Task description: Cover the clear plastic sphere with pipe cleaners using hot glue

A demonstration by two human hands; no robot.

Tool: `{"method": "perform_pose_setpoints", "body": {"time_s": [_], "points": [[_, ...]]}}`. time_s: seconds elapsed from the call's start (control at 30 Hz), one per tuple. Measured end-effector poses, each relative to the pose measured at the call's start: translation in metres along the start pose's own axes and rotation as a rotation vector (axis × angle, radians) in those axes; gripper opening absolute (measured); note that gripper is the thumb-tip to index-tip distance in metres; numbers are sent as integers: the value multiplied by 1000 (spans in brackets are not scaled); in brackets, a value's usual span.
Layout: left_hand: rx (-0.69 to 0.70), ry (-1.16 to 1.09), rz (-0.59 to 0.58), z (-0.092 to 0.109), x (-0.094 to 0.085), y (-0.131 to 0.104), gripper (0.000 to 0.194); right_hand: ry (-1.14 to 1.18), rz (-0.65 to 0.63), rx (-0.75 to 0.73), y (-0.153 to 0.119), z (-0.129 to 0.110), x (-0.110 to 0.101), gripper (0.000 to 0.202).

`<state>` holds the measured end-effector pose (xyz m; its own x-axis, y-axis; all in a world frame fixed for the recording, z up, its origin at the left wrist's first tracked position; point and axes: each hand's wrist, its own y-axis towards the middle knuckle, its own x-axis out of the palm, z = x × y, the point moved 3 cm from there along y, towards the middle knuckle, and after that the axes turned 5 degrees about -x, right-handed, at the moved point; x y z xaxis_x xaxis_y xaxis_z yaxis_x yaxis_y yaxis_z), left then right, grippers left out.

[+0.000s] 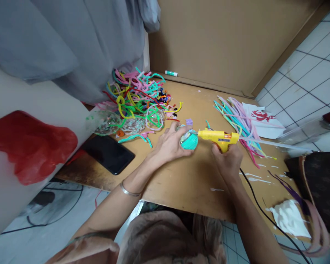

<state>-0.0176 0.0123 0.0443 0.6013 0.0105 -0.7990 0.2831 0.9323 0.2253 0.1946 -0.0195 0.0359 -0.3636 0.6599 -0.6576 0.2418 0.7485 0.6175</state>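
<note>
My left hand (169, 143) is wrapped round a small rounded piece with teal, ridged sides (191, 142); its exact kind I cannot make out. Part of its top looks clear or silvery. In my right hand (228, 159) is a yellow hot glue gun (213, 135), pointing left. Its nozzle meets the upper edge of the teal piece, though whether they touch is unclear. A long translucent glue stick (275, 143) juts from the back of the gun. Just beyond my left fingers lies a small purple piece (189, 121).
A heap of colourful pipe cleaners (137, 91) lies back left, with a black phone (110, 154) before it. More pipe cleaners (239, 121) and a white bag with red print (264, 119) are to the right. A black cord (260, 205) passes a brown handbag (319, 179) and crumpled tissue (290, 218).
</note>
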Motion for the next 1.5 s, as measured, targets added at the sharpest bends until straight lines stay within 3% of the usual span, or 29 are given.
{"method": "perform_pose_setpoints", "body": {"time_s": [0.1, 0.23, 0.37, 0.53, 0.67, 0.77, 0.83, 0.93, 1.0, 1.07, 1.17, 1.3, 1.5], "points": [[8, 3, 8, 0, 0, 0, 82, 21, -2, 71, 2, 4, 0, 31], [4, 2, 4, 0, 0, 0, 82, 29, -9, 184, 10, 21, -2, 45], [-17, 4, -11, 1, -1, 1, 80, 12, -151, 280, 19, 47, -3, 52], [-38, 11, -45, 5, -3, 1, 78, -260, -319, 416, 22, 65, -5, 50], [-44, 15, -58, 10, -6, 0, 77, -406, -445, 387, 19, 64, -3, 51], [-43, 19, -54, 9, -5, 0, 76, -497, -462, 353, 16, 60, -5, 52], [-35, 19, -46, 8, -3, 0, 77, -582, -423, 297, 14, 56, -9, 54], [-7, 23, -22, 5, 1, 0, 78, -541, -277, 63, 14, 41, -12, 42], [1, 32, -11, 4, 3, -1, 79, -284, -170, -154, 13, 21, -10, 23], [0, 36, -17, 5, 4, -1, 79, 58, -102, -356, 10, -5, -7, 19], [8, 27, -21, 7, 4, -2, 78, 254, -86, -522, 5, -41, -1, 19], [0, 35, -16, 13, 0, -3, 76, 207, -120, -589, 2, -64, 5, 20], [-5, 63, -30, 18, -2, -5, 72, 171, -97, -586, 2, -62, 5, 18]]}}
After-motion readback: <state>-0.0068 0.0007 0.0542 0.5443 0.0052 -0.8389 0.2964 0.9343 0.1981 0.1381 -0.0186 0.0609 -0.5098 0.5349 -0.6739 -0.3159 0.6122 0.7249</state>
